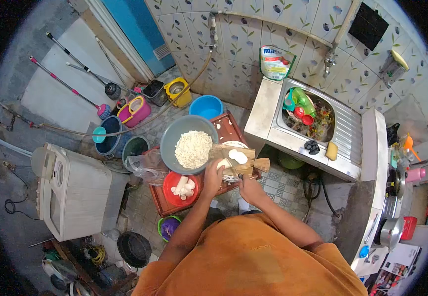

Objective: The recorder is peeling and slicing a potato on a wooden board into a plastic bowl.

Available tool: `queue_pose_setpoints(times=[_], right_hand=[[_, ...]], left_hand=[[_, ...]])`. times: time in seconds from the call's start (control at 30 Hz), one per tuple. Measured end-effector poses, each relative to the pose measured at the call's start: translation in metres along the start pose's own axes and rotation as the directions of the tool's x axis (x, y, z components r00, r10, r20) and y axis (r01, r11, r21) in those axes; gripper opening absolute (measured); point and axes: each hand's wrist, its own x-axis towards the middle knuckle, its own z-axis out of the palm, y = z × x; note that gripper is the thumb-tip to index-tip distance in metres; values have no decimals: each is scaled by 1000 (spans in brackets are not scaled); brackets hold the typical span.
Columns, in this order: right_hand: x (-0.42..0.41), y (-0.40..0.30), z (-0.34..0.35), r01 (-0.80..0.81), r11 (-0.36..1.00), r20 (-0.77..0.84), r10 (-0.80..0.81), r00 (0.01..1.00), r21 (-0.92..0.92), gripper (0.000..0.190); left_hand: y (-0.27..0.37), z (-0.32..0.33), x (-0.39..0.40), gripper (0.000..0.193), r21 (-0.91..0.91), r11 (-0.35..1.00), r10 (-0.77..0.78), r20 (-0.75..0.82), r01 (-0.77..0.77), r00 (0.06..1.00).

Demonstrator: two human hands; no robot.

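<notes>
My left hand (214, 179) grips a white block of food (224, 164) on a wooden cutting board (250, 152). In my right hand (252, 190) is a knife by its black handle (240, 177); the blade is hard to make out. White round slices (238, 156) lie on the board, which rests over a white plate (235, 143). Left of it, a large grey basin (167, 135) holds a heap of small white cut pieces (193, 150). Nearer me, a red bowl (168, 189) contains several white sticks and chunks (182, 187).
These stand on a low reddish-brown wooden table (157, 201) with a clear plastic bag (143, 170). Behind is a blue basin (206, 107). A filled steel sink (332, 111) is at right, a washing machine (77, 192) at left. A hose (162, 111) crosses behind the grey basin.
</notes>
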Motion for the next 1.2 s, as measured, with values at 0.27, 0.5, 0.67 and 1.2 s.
queue_pose_setpoints(times=[0.27, 0.5, 0.67, 1.2], right_hand=[[-5, -16, 1, 13, 997, -17, -14, 1000, -78, 30], [-3, -19, -1, -18, 998, 8, 19, 1000, -58, 27], [-2, -16, 0, -16, 998, 22, 17, 1000, -67, 27], [-7, -52, -35, -125, 944, 213, 196, 957, -306, 29]], left_hand=[[3, -2, 1, 27, 9, 999, -38, 24, 38, 999], [0, 1, 9, 20, 50, 999, -18, -10, 18, 1000], [-3, 20, 28, 16, 191, 980, -48, -25, 52, 999], [-29, 52, 29, 3, 287, 957, 116, -252, -40, 961]])
